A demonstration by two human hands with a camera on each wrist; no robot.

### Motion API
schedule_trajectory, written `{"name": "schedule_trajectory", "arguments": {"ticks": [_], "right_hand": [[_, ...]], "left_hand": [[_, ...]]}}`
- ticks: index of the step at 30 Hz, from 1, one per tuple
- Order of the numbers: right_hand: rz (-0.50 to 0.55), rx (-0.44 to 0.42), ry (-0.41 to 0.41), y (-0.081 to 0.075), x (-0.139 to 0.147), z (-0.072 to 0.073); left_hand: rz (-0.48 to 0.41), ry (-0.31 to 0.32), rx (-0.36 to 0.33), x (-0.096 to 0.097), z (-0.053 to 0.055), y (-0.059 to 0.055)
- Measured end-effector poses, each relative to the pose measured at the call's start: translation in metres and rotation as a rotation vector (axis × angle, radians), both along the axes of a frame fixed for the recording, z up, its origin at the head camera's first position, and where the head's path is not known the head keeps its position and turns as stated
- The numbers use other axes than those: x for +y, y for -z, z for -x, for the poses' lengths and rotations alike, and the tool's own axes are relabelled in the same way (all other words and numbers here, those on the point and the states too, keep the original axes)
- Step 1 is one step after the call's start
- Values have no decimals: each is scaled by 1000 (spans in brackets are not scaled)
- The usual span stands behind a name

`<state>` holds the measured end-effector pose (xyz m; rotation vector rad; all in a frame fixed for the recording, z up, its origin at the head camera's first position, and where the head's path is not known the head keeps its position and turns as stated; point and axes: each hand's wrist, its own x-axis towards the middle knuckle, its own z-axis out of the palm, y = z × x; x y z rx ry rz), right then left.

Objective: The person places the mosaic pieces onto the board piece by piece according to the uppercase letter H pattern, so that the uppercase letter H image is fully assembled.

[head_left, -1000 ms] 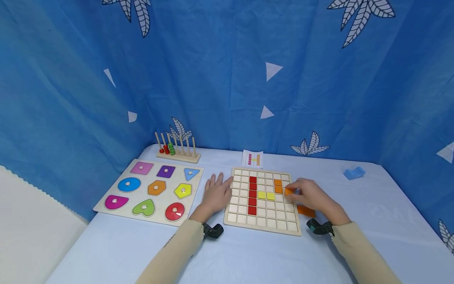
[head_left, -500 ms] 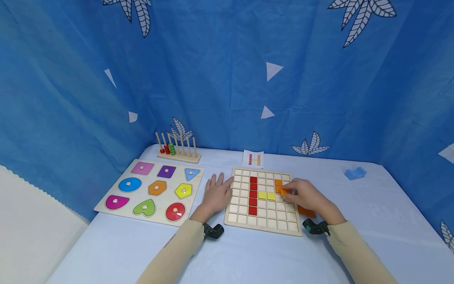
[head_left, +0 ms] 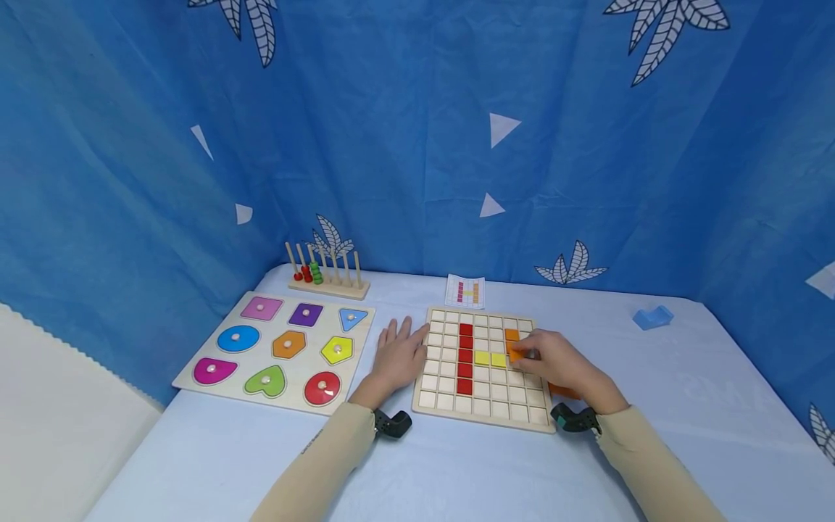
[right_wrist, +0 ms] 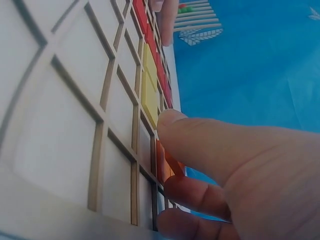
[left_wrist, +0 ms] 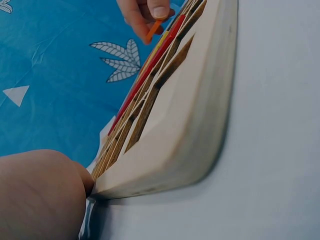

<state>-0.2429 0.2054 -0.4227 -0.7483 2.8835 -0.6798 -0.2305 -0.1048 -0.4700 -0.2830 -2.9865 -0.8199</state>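
My right hand (head_left: 556, 360) pinches an orange square tile (right_wrist: 174, 164) between thumb and fingers. It holds the tile tilted at the wooden grid board (head_left: 483, 418), right of two yellow tiles (head_left: 490, 359) and just below the placed orange tiles (head_left: 512, 335). A column of red tiles (head_left: 465, 357) lies left of the yellow ones. At the board's left edge rests my left hand (head_left: 396, 360), fingers spread and fairly straight, one fingertip touching the rim. More orange pieces (head_left: 564, 391) lie at the board's right side, partly hidden by my right hand.
A pattern card (head_left: 465, 292) lies behind the board. To the left are a knobbed shape puzzle (head_left: 296, 370) and a peg stand with beads (head_left: 335, 288). A blue curved block (head_left: 652, 317) sits at the far right. Blue cloth hangs behind the table.
My right hand has moved left with the orange tile, from the board's right edge to the orange column beside the yellow tiles. My left hand has stayed in place.
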Motion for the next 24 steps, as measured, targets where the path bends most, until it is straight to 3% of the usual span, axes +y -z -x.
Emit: {"name": "schedule_trajectory", "arguments": {"ticks": [24], "right_hand": [[2,3,-10,5,-1,-2]], "left_hand": [[0,1,2,0,0,1]]}}
